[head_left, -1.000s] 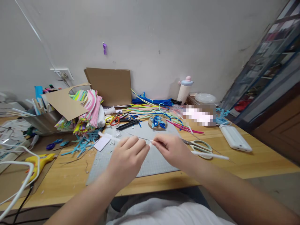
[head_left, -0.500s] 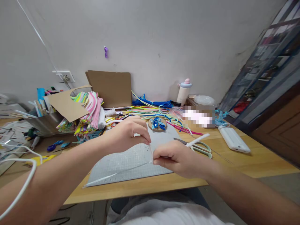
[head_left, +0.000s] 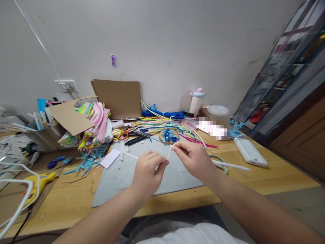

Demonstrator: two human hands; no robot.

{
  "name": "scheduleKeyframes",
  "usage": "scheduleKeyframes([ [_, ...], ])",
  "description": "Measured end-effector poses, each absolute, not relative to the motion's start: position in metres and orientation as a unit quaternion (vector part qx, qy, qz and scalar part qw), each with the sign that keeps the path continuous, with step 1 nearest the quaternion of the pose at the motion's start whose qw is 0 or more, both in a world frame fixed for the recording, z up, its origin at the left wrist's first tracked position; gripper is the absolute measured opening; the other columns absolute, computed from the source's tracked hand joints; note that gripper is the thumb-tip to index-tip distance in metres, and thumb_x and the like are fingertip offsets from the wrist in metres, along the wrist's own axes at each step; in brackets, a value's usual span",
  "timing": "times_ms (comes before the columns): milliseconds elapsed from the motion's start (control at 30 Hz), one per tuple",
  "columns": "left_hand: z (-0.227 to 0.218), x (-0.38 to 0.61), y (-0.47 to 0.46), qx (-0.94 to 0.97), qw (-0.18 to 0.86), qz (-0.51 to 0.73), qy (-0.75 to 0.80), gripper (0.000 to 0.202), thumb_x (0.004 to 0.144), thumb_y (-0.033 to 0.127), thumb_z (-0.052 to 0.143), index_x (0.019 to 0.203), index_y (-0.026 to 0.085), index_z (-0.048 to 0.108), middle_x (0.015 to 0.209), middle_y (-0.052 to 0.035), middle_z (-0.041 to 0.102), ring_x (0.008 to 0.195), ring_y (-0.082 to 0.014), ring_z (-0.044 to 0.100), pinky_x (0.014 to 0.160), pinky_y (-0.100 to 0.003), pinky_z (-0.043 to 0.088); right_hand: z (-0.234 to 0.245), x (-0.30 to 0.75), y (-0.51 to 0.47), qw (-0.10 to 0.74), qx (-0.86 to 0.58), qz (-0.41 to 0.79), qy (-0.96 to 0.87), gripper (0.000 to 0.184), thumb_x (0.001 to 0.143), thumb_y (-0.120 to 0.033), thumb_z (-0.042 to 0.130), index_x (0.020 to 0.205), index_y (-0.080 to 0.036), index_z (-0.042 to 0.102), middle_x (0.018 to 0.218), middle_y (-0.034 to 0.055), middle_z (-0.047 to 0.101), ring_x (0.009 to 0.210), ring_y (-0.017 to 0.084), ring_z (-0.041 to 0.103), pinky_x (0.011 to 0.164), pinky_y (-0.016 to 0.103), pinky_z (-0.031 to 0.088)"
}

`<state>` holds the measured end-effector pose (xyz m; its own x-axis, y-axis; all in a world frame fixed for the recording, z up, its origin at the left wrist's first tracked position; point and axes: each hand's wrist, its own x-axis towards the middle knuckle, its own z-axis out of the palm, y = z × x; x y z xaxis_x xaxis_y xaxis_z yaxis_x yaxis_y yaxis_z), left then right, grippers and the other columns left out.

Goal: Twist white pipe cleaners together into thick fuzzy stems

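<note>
Both my hands are above a grey cutting mat (head_left: pixel 119 179) on a wooden table. My left hand (head_left: pixel 148 174) is closed, its thumb and fingers pinched on the lower end of a short white pipe cleaner (head_left: pixel 169 153). My right hand (head_left: pixel 194 159) pinches the upper end of the same white piece between thumb and forefinger. The piece stands nearly upright between the two hands. Another thin white piece (head_left: pixel 130 155) lies on the mat just left of my left hand.
Scissors (head_left: pixel 220 162) and a long white stick (head_left: pixel 232 165) lie right of my right hand. A small disc with a blue flower (head_left: pixel 169 135), piles of coloured pipe cleaners (head_left: pixel 95 123), cardboard (head_left: pixel 118 95), a yellow glue gun (head_left: pixel 42 181), a white power bank (head_left: pixel 250 152) and a bottle (head_left: pixel 196 101) surround the mat.
My left hand came back from a raised position toward the middle of the mat. My right hand rose a little. The white piece now stands between both hands' fingertips.
</note>
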<state>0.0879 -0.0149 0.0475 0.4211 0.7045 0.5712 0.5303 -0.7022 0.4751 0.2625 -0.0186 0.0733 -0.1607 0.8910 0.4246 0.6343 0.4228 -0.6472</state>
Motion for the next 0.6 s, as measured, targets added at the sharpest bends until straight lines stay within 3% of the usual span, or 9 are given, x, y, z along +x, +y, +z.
scheduleKeyframes([
  [133,0.064,0.082,-0.021,0.874,-0.005,0.337,0.35,0.019,0.087,0.018,0.048,0.075,0.018,0.063,0.069,-0.0032,0.064,0.069,-0.0165,0.05,0.067,-0.032,0.038,0.065,0.266,-0.016,0.326,-0.513,0.016,-0.794,0.023,0.091,-0.03,0.043,0.098,-0.021,0.063,0.091,0.0047,0.069,0.079,0.018,0.059,0.065,0.028,0.033],
  [300,0.095,0.068,-0.006,0.916,-0.062,0.252,0.307,0.018,0.085,0.018,0.051,0.076,0.022,0.066,0.072,-0.0022,0.067,0.077,-0.018,0.052,0.071,-0.033,0.036,0.06,0.269,-0.018,0.238,-0.469,-0.01,-0.851,0.022,0.09,-0.024,0.043,0.092,-0.021,0.064,0.084,0.0041,0.069,0.075,0.017,0.058,0.064,0.027,0.031],
  [467,0.115,0.056,0.026,0.967,0.044,0.163,0.191,0.018,0.086,0.023,0.054,0.077,0.026,0.069,0.073,0.0009,0.07,0.074,-0.0153,0.055,0.072,-0.029,0.038,0.069,0.268,-0.025,0.176,-0.38,0.058,-0.906,0.02,0.087,-0.017,0.044,0.082,-0.021,0.063,0.075,0.0024,0.066,0.069,0.014,0.056,0.06,0.025,0.03],
  [600,0.102,0.054,0.042,0.94,0.187,0.197,0.205,0.016,0.083,0.023,0.058,0.076,0.024,0.071,0.068,-0.0005,0.07,0.068,-0.0138,0.057,0.066,-0.025,0.041,0.075,0.267,-0.029,0.193,-0.329,0.174,-0.908,0.016,0.087,-0.02,0.047,0.083,-0.02,0.062,0.074,0.0002,0.065,0.066,0.012,0.054,0.06,0.023,0.032],
])
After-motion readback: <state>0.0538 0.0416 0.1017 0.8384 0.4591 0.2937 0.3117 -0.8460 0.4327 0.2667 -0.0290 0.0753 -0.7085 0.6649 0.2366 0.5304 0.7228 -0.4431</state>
